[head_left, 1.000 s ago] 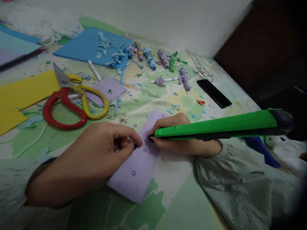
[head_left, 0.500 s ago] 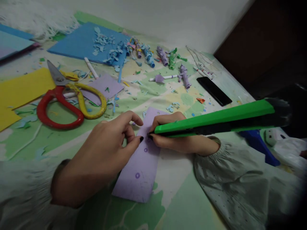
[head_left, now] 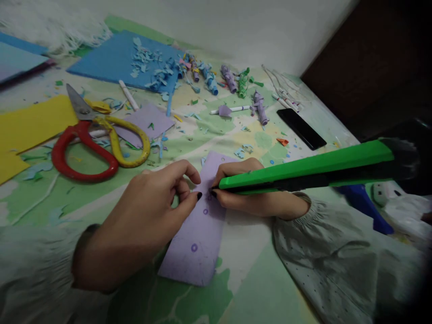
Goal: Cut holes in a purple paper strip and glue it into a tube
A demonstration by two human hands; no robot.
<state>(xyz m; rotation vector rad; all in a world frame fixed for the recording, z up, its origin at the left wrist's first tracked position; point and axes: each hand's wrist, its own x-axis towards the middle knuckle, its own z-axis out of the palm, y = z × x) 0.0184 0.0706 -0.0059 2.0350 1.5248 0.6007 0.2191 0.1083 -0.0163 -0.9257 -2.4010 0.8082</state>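
A purple paper strip (head_left: 199, 234) with small round punch marks lies on the table in front of me. My left hand (head_left: 145, 216) rests on its left edge, thumb and forefinger curled toward each other and pressing the paper. My right hand (head_left: 249, 189) is closed around the near end of a long green tool (head_left: 310, 168) whose tip sits on the strip. The tool's far end points right and is dark and blurred.
Red-and-yellow scissors (head_left: 97, 139) lie to the left, by a yellow sheet (head_left: 30, 126). A blue sheet (head_left: 118, 58) with paper scraps, rolled paper pieces (head_left: 229, 81), markers (head_left: 236, 109) and a black phone (head_left: 301, 128) lie farther back. The wall stands behind.
My left hand has drawn back a little and its fingers have loosened on the strip's left edge. The strip has turned slightly. The right hand and green tool have barely moved.
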